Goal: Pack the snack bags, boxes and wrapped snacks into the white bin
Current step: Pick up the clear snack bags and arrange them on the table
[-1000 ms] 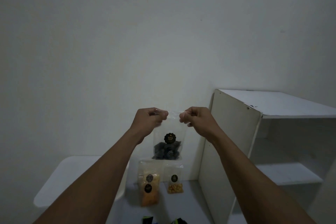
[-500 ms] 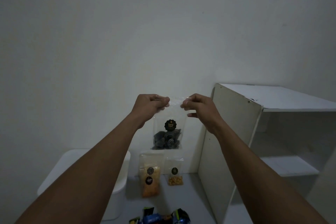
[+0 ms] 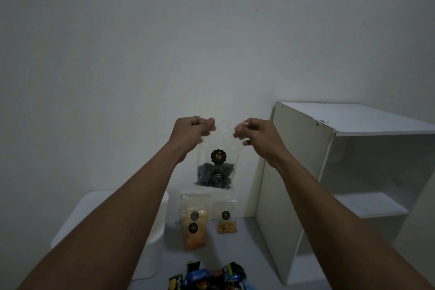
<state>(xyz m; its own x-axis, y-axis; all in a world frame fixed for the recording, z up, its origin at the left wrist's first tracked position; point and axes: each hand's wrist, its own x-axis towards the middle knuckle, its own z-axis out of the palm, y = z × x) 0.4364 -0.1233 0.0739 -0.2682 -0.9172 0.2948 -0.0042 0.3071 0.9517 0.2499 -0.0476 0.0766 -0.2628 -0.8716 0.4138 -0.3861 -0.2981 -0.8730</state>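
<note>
Several wrapped snacks (image 3: 209, 276) lie in a heap at 6 o'clock, nearest the camera, which had barely come into sight half a second ago and was almost cut off a second ago; the head has tipped downward, so everything sits higher in view. Beyond them, at about 7 o'clock, the white bin (image 3: 154, 238) stands largely hidden behind the left forearm. Just right of it, two clear snack bags stand upright against the wall: a taller bag of orange crisps (image 3: 194, 221) and a smaller bag of yellow puffs (image 3: 226, 216), neither shifted. Farther out, near the centre, the left hand (image 3: 191, 132) and right hand (image 3: 255, 134) each pinch a top corner of a clear bag of dark spiral snacks (image 3: 216, 167), fingers curled closed on the plastic, the bag hanging free above the two standing ones. The grip and spacing match the earlier frames. At 3 o'clock stands a white shelf unit (image 3: 303, 162). Judging by this, the dark bag is in hand but not yet heading toward the bin, and most of the packing looks undone.
</note>
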